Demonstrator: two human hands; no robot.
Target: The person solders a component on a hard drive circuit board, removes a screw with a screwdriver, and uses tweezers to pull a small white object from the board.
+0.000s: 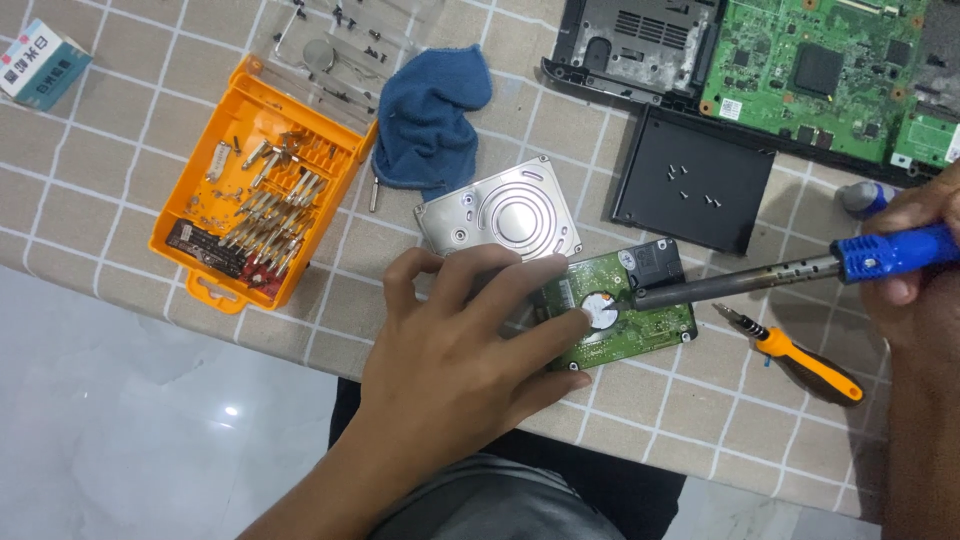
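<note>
Green circuit board of a small drive lies flat on the checked bench, near its right side. Left hand lies spread over the board's left end, fingertips pressing on it, apparently to keep it from sliding. Right hand, at the right edge, is clamped round the blue handle of a soldering iron, whose tip reaches left onto the board just beside the left fingertips. Behind lie a silver drive case and an orange bit box.
</note>
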